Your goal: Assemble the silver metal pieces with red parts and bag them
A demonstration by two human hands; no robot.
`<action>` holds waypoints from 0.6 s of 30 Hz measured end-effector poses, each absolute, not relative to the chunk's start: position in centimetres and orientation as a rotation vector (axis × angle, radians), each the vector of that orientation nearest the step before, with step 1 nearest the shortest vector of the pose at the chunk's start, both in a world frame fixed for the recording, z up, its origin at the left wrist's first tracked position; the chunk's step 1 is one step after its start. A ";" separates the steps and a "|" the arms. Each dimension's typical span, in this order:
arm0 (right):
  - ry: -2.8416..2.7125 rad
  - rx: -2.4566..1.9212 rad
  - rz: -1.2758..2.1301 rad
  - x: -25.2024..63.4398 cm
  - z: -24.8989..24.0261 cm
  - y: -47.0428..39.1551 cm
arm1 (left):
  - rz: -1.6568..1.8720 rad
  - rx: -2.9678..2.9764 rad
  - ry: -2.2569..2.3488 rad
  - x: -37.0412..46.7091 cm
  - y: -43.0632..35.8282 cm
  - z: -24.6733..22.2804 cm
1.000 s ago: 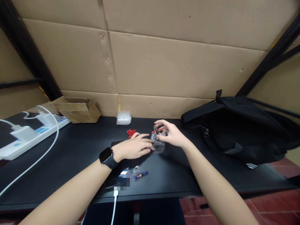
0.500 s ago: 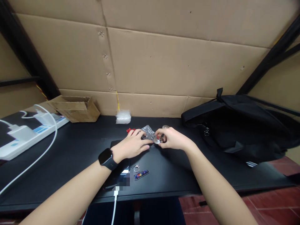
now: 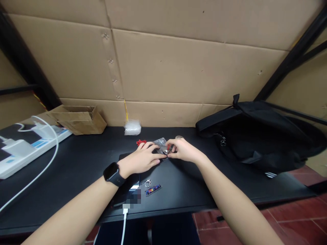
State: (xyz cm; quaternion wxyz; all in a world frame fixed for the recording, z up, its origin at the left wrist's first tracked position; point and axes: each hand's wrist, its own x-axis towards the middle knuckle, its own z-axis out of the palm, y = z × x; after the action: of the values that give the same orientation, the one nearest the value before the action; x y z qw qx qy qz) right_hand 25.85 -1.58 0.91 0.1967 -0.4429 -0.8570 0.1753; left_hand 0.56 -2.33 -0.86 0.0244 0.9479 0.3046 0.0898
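My left hand (image 3: 141, 159) lies over the edge of a clear plastic bag (image 3: 159, 142), fingers stretched out and resting on it. In my right hand (image 3: 186, 150), a small shiny round metal piece (image 3: 166, 151) with a bit of red on it is pinched between thumb and fingers. That piece is at the bag's right side; whether it is inside the bag, I cannot tell. Another round, shiny piece (image 3: 179, 137) shows partly behind my right hand. Just beyond my left fingers is a red knotted cord (image 3: 141, 143).
A phone (image 3: 125, 195) with a white charging cable (image 3: 124, 221) lies under my left wrist, beside a keychain (image 3: 153, 190). Bubble wrap (image 3: 133, 128) and a cardboard box (image 3: 80, 120) stand at the back, a power strip (image 3: 41, 146) at left, a black bag (image 3: 258, 136) at right.
My right hand has moved slightly left with the metal piece, closer to my left fingers and against the plastic bag. The whole view has shifted a little.
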 end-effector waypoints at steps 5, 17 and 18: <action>-2.404 -1.197 0.594 26.3 1.2 -1.3 | 0.278 2.911 0.922 0.4 -2.3 -0.9; -2.243 -1.370 0.140 25.7 -0.3 -0.3 | 0.306 2.873 0.907 0.6 -2.3 -1.3; -2.239 -1.360 0.140 25.5 -0.4 -0.3 | 0.307 2.874 0.909 0.6 -2.3 -1.2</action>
State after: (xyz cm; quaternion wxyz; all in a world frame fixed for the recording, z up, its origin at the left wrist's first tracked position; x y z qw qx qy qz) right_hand 25.54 -0.27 -0.43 0.2561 -0.5010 -0.8251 0.0517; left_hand 0.62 -2.34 -1.16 0.0561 0.9471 0.2995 0.1011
